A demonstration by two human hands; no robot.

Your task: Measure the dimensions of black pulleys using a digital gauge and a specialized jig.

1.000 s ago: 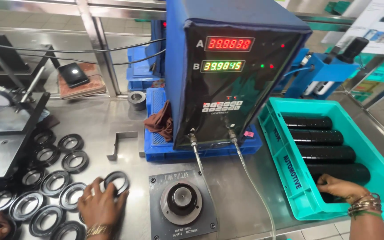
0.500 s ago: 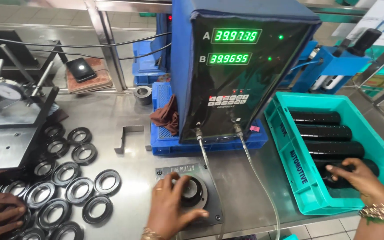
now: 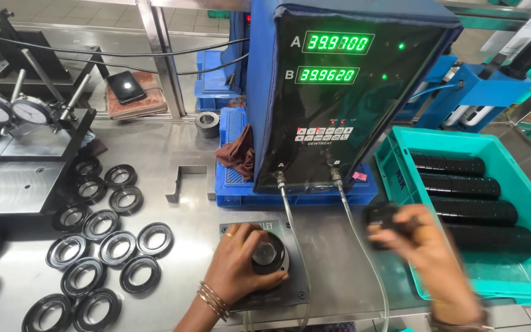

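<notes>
- Black ring point(image 3: 270, 255) sits seated over the round plug of the gauge fixture plate point(image 3: 296, 294); left hand point(image 3: 238, 264) cups it from the left, fingers curled on its rim, seemingly pressing it square on the plug.
- Right hand point(image 3: 422, 246) is blurred with motion, closed around a second dark ring point(image 3: 381, 216), lifted clear of the table between the fixture and the teal crate point(image 3: 401, 178).
- Two hoses point(image 3: 290, 215) run from the fixture up to ports on the two-channel digital readout unit point(image 3: 339, 92), so the plate sits just in front of it with the displays facing the person.
- Green digits are lit on both channels.
- Teal crate holds rows of stacked black rings point(image 3: 471, 212), lying on their sides, within the right hand's reach.
- Loose black rings point(image 3: 118, 246) lie flat in a cluster on the steel table point(image 3: 173, 147), near the left hand.
- Dial gauges point(image 3: 10, 110) stand on a stand at far left, untouched.
- Brown cloth point(image 3: 238, 154) is draped on the blue base.
</notes>
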